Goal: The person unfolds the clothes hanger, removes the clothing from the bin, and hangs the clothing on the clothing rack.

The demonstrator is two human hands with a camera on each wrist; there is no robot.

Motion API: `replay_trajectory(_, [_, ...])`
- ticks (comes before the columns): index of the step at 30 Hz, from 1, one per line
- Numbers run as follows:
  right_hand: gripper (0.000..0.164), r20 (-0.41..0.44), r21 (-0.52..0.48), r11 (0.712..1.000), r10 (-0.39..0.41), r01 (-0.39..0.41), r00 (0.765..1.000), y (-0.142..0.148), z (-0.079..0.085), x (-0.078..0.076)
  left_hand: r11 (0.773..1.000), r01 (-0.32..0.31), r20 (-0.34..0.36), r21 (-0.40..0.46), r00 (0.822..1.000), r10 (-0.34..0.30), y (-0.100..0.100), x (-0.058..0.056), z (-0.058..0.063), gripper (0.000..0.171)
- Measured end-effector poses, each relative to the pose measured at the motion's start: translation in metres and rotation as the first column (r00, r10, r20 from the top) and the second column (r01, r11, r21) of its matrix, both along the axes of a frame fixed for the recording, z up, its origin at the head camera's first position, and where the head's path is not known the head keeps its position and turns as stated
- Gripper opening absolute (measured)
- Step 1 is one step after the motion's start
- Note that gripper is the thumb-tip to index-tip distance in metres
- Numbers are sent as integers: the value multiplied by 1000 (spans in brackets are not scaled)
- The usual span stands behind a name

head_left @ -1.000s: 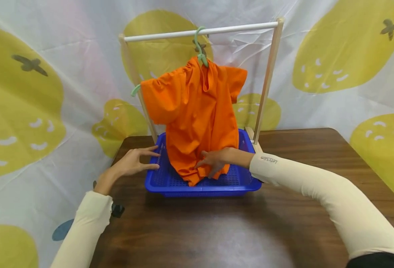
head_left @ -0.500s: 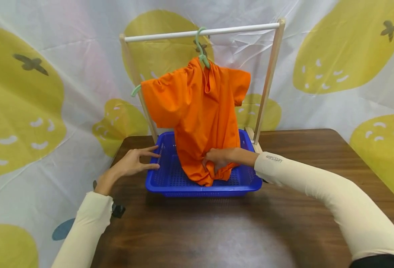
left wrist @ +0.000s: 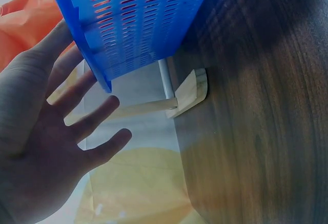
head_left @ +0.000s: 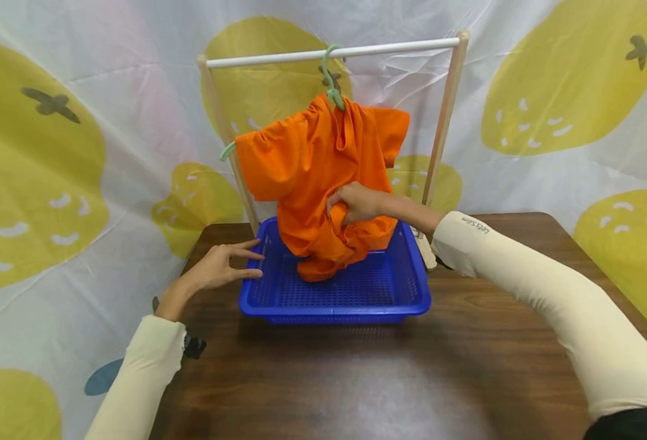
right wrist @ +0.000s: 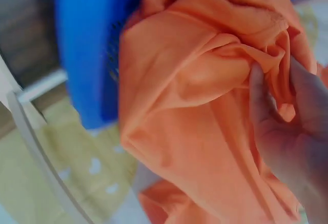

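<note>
Over the blue basket (head_left: pixel 334 302) at the table's (head_left: pixel 356 379) far edge, orange shirt (head_left: pixel 312 165) hangs from a green hanger (head_left: pixel 331 79), hem bunched in right hand (head_left: pixel 353 203) fingers curled around it. Left hand (head_left: pixel 219 269) fingers spread straight against the basket's left rim; left wrist view alone shows the rack's wooden foot (left wrist: pixel 192 90).

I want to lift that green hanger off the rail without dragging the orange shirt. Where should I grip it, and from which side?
Probably grip the green hanger at its bare neck, just under the hook and above the orange shirt collar, coming from the front. That is its only central part free of cloth, and the rail is open above, so the hook lifts straight up.
</note>
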State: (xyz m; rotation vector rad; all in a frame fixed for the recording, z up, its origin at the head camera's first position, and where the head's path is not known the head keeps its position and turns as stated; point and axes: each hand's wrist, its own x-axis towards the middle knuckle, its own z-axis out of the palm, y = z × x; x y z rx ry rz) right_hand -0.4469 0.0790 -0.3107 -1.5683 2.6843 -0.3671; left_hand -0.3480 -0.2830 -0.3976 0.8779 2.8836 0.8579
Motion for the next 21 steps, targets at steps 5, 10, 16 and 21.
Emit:
replay_trajectory(5, [21, -42, -95, 987, -131, 127, 990, -7, 28, -24, 1000, 2, 13, -5, 1000, -1, -2, 0, -1, 46])
replay_trajectory(10, [28, -26, -125, 959, -258, 253, 966, -12, 39, -46, 1000, 7, -9, -1, 1000, -7, -2, -2, -1, 46])
replay_trajectory(16, [29, 27, 35, 995, -100, 99, 995, -21, 14, -41, 1000, 11, -3, 3, 1000, -11, -2, -5, -3, 45])
replay_trajectory(21, [34, 110, 207, 972, 91, -113, 990, -31, -18, -18, 1000, 10, 2, 15, 1000, -10, -5, -4, -3, 45])
